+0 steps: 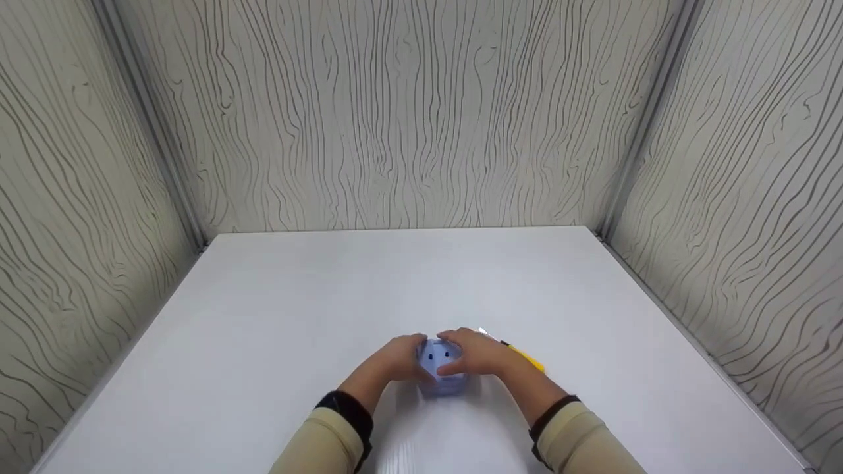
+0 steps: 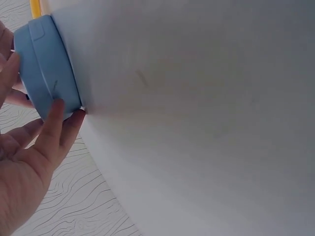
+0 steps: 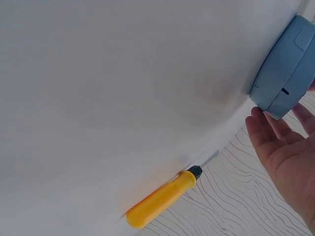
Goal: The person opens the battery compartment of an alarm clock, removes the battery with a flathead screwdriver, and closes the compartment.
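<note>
Between the two hands, on the white table (image 1: 283,309), sits a pale blue case (image 1: 439,357) with a pair of dark spots on its upper face. The left hand (image 1: 404,357) curves round its left side and the right hand (image 1: 477,354) round its right, so both grip it from opposite flanks, thumbs on the near side and the other fingers reaching toward the far side. Seen from the left wrist, fingertips rest against the case's side wall and its lower edge; from the right wrist, they meet its lower corner, and a small dark slot (image 3: 285,91) shows in the wall. How firmly either hand squeezes, I cannot tell. Just beside the right hand, on the side away from the case, lies a yellow-handled screwdriver (image 3: 162,199), partly hidden in the head view, its metal shaft pointing away and leftward. Black bands (image 1: 347,413) ring both wrists at the ends of beige sleeves (image 1: 319,444).
</note>
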A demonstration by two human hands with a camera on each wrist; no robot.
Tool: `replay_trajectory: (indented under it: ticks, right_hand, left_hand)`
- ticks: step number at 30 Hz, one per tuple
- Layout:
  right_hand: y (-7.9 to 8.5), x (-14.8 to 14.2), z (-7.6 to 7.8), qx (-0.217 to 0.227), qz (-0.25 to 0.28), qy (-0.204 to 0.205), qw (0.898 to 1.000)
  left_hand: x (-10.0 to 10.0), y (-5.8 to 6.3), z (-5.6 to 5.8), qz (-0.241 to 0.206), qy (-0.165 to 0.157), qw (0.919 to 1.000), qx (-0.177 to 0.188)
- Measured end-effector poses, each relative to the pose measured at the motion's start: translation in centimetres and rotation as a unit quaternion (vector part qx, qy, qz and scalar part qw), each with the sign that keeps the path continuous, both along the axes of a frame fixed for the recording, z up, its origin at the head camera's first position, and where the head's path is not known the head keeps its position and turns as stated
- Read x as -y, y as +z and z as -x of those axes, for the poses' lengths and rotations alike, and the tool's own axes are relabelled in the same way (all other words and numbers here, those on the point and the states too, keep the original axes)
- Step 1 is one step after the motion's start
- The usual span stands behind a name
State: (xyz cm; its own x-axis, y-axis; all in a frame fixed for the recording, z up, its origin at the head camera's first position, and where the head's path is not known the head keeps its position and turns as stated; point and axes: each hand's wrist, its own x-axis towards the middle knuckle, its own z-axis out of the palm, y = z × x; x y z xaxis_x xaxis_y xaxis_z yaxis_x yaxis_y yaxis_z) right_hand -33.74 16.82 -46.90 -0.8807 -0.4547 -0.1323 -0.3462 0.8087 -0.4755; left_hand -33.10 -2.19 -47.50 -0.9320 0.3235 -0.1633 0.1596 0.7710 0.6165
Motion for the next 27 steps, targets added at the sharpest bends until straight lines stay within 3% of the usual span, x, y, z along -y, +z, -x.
replay_trajectory:
  ticks: [5,27]
  right_hand:
    - [-0.21,0.35,-0.27,-0.013,-0.030,0.011,0.999]
    - [-0.16,0.86,-0.43,-0.016,-0.030,0.003,0.999]
  left_hand:
    - [0.01,-0.30,-0.01,-0.006,-0.004,0.9999,-0.012]
    - [0.08,-0.38,-0.32,-0.025,0.000,0.9997,-0.005]
